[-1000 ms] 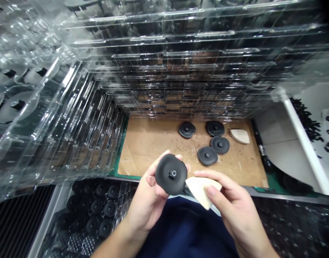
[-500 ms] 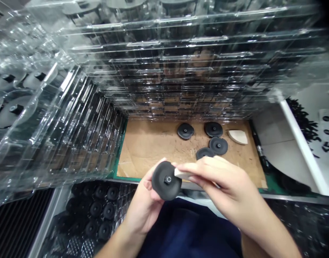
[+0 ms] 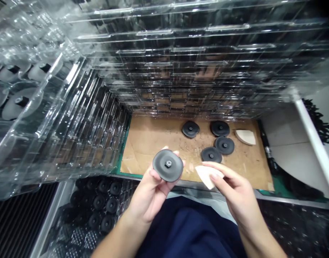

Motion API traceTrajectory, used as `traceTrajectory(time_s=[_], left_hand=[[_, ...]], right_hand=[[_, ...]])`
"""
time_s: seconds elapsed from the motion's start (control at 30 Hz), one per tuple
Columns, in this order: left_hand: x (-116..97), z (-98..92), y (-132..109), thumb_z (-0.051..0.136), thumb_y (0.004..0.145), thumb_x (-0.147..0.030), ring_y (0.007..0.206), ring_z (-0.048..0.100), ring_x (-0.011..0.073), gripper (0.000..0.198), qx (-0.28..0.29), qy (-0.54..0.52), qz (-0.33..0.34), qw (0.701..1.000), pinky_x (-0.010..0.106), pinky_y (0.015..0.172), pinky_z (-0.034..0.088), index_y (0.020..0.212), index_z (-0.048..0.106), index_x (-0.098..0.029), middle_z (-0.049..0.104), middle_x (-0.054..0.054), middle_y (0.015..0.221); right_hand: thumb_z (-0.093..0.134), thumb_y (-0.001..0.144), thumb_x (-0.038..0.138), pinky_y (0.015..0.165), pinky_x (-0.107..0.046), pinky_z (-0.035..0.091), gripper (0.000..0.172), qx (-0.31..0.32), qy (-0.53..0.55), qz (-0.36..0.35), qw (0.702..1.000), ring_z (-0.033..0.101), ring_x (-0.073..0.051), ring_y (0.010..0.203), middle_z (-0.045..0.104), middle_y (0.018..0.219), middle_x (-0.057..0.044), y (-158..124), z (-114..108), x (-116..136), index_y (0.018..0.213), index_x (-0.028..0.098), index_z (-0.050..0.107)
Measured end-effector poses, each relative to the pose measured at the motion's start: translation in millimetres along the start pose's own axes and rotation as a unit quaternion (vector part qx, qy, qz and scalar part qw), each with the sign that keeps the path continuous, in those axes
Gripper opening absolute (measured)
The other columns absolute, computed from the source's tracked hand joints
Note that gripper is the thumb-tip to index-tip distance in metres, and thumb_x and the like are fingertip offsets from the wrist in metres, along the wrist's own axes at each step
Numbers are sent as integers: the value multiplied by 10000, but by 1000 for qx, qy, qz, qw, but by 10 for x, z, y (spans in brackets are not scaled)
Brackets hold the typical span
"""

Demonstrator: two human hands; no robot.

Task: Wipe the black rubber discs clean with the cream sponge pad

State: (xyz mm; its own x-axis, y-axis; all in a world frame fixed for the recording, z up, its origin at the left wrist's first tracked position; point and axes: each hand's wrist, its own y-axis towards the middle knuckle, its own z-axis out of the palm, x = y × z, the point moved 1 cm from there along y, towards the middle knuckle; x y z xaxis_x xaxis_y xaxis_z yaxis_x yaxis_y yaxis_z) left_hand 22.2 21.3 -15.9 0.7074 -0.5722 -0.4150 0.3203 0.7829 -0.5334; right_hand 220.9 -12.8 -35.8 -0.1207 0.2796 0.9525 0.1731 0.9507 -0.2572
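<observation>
A black rounded disc with a short central post (image 3: 164, 172) rests in my left hand (image 3: 150, 195), its post side facing up and my fingers closed around its edge. My right hand (image 3: 238, 190) pinches a pale, wedge-shaped pad (image 3: 207, 175) between thumb and fingers, apart from the disc. Beyond my hands, several similar black discs lie on a cardboard sheet (image 3: 150, 143): one alone (image 3: 190, 129), the others in a group near a disc (image 3: 224, 145). Another pale wedge pad (image 3: 245, 137) lies at the right of the cardboard.
Tall stacks of clear plastic trays rise at the back (image 3: 180, 64) and on the left (image 3: 67, 118). Below left, a tray of black discs (image 3: 99, 204) sits beside my lap. A white panel edge (image 3: 312, 139) stands to the right, with black parts (image 3: 319, 120) behind it.
The pale pad has come away from the disc's edge as my right hand moved right. My left hand has raised the disc slightly and turned it. The view has shifted a little.
</observation>
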Motion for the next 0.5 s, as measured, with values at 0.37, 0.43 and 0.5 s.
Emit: traceTrajectory(time_s=[0.37,0.43,0.5], left_hand=[[97,98,-42,804,674,-315,1006,660,177,442,4,74,-2,997,249,892,513,1095,675,-270,718,15,1121],[82,89,-46,830,631,-213,1005,667,174,455,3,81,6,997,236,875,519,1060,690,-277,731,-1,1086],[66,92,-46,848,583,-153,968,681,164,503,-11,86,21,996,218,841,528,1043,697,-288,739,-18,1057]], right_hand=[[522,909,136,797,-331,499,234,-21,-119,-329,937,643,-185,888,722,1013,-58,-19,377,881,1095,182,657],[512,894,104,731,-317,491,218,87,-157,-348,920,637,-170,783,729,923,-61,-25,450,922,1045,139,665],[517,886,96,657,-290,466,196,141,-184,-323,918,622,-153,719,724,863,-40,-12,491,913,983,152,677]])
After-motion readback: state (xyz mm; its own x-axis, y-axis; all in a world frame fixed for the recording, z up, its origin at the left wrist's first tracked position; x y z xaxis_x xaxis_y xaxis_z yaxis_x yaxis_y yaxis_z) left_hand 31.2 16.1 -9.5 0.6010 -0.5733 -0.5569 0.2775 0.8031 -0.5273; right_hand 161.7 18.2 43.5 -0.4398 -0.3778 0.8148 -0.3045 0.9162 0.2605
